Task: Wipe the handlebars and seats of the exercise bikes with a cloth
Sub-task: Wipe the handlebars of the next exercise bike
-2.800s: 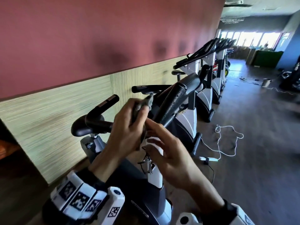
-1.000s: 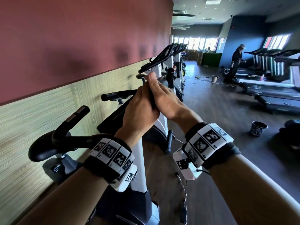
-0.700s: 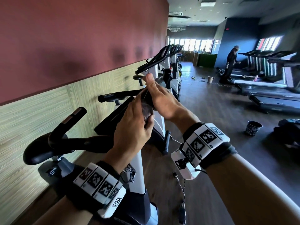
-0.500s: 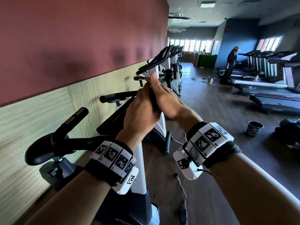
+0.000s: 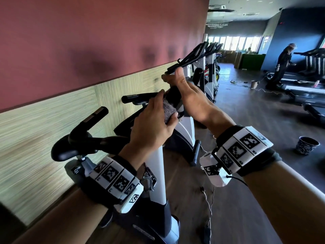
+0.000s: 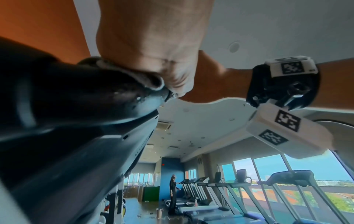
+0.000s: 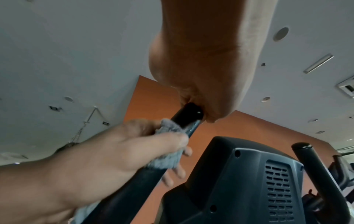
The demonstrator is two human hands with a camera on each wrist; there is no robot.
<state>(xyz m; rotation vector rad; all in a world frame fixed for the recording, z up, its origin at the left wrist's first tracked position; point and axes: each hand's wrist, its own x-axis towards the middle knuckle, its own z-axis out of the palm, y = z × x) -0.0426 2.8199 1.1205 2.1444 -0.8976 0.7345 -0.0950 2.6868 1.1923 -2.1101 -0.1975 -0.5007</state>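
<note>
- Grey cloth (image 5: 169,111) is being held wrapped round the right handlebar grip (image 7: 188,117) of the nearest exercise bike (image 5: 158,173), just below the grip's tip.
- Left hand (image 5: 151,127) is gripping the cloth, fingers and thumb curled round both cloth and bar; the right-wrist view is showing the fingertips (image 7: 180,171) protruding under the fabric.
- Right hand (image 5: 191,101) is closing round the very end of the same grip, thumb pointing upward along it; it is holding the bar only, no cloth.
- Change: half a second earlier the left hand was sitting high on the grip, pressed against the right hand. It is now sitting lower, with a gap of bare black bar showing between the two hands.
- Meaning, as a judgement: one downward stroke of a repeated up-and-down wipe is under way. This grip is probably being finished; the left handlebar (image 5: 95,117) and seat (image 5: 65,152) appear to be waiting their turn, as do the further bikes (image 5: 207,67) along the wall.
- Droplets or smears are showing on the black bar (image 6: 126,97) beside the cloth in the left-wrist view.
- Writing: none is legible on bike or console housing (image 7: 249,174). The wrist bands (image 5: 241,148) are carrying only black-and-white square marker codes.
</note>
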